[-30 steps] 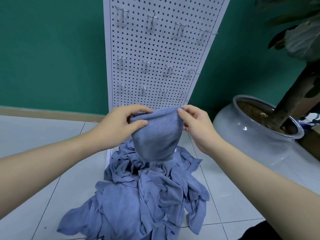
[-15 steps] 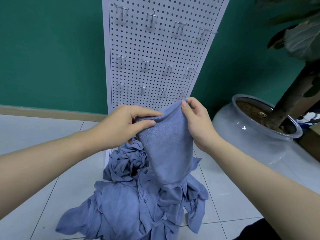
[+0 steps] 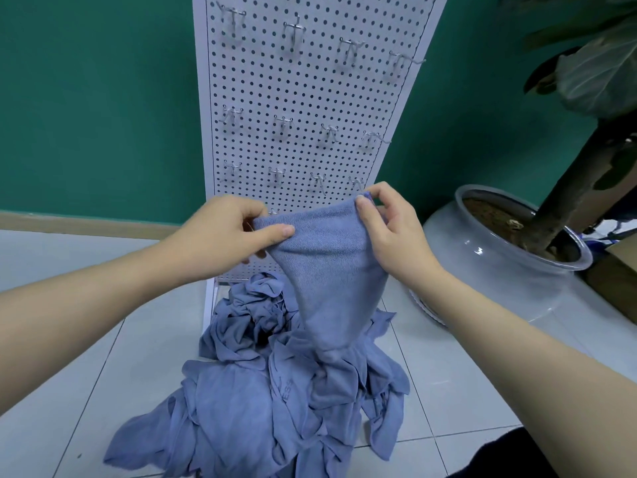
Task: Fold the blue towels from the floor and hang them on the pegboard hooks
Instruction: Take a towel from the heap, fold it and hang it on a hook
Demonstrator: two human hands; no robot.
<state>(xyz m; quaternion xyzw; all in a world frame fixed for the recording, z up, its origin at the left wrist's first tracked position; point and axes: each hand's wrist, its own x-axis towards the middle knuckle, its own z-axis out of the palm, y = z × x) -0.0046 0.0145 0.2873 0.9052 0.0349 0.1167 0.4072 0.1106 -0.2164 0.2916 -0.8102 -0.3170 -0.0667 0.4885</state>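
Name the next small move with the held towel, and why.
Probably lift the towel toward a bare hook: the left hand and right hand pinch its folded top edge, its tail hangs onto the pile, and no hook holds one yet.

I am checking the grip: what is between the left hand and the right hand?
In the head view, the top edge of the held blue towel spans between the left hand and the right hand; both pinch it.

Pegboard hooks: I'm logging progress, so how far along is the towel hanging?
Done: nothing hung; every visible hook on the pegboard is bare. In hand: the left hand and right hand each pinch a top corner of one blue towel. Left: the pile of towels on the floor.
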